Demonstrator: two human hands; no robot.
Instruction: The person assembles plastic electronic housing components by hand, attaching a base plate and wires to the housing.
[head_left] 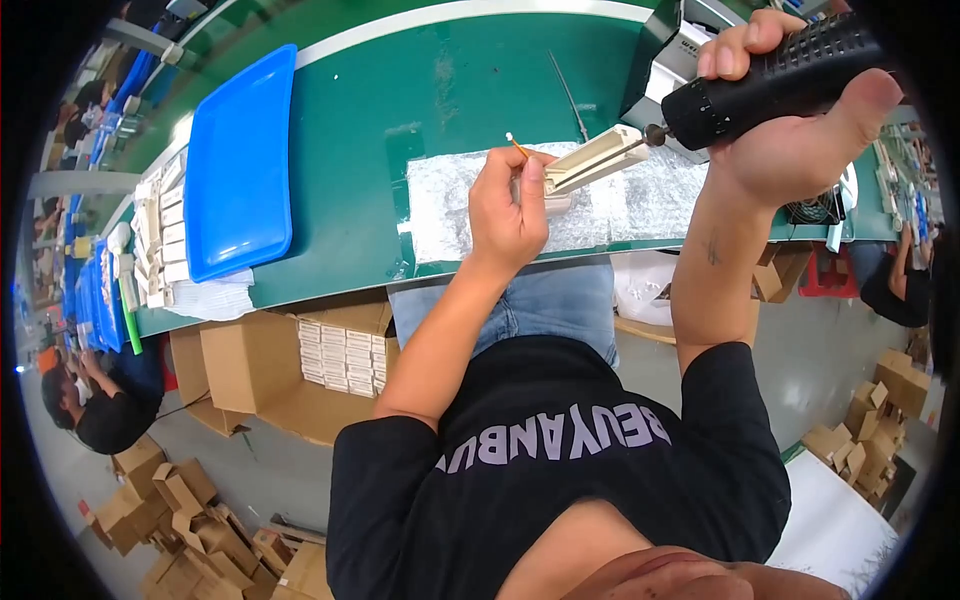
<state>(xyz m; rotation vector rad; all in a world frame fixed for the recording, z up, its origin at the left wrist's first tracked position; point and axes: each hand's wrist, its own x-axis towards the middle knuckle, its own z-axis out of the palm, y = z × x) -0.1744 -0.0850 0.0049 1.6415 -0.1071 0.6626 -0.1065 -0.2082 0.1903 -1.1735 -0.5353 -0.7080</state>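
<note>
My left hand (506, 212) is closed on one end of a long cream plastic housing (605, 155), held tilted above the table. A short orange wire (518, 147) with a white tip sticks out beside its fingers. My right hand (790, 155) grips a black electric screwdriver (765, 85), its fingers over the top and its thumb off to the side. The screwdriver's thin shaft runs along the housing toward my left hand. Where the bit's tip ends is hard to make out there.
A blue tray (240, 165) lies on the green table (350, 160), with white parts (160, 230) stacked left of it. A whitish worn mat (440, 205) lies under my hands. A thin dark rod (568, 95) and a black-and-white box (660, 65) are beyond. Below the table stands a cardboard box (235, 365).
</note>
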